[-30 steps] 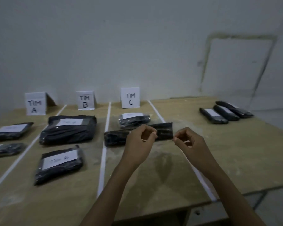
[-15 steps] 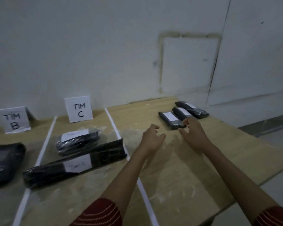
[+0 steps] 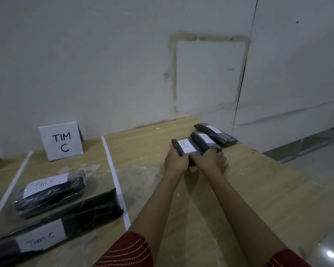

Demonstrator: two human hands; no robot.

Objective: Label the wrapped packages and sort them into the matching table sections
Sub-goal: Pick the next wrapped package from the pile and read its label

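Three black wrapped packages with white labels lie at the table's far right. My left hand and my right hand both grip the near end of the leftmost one, the package labelled "TIM C". Beside it lie a second labelled package and a third. Left of a white tape line, the "TIM C" sign stands at the back of its section. In that section lie a short package labelled "TIM C" and a long package labelled "TIM C".
The wooden table ends at the right, with a tiled floor beyond it. A grey wall runs close behind the table. Another white tape line bounds the C section on the left.
The long package was set down in the C section. The view swung right, and both hands reached to the far-right packages and took hold of the leftmost one.
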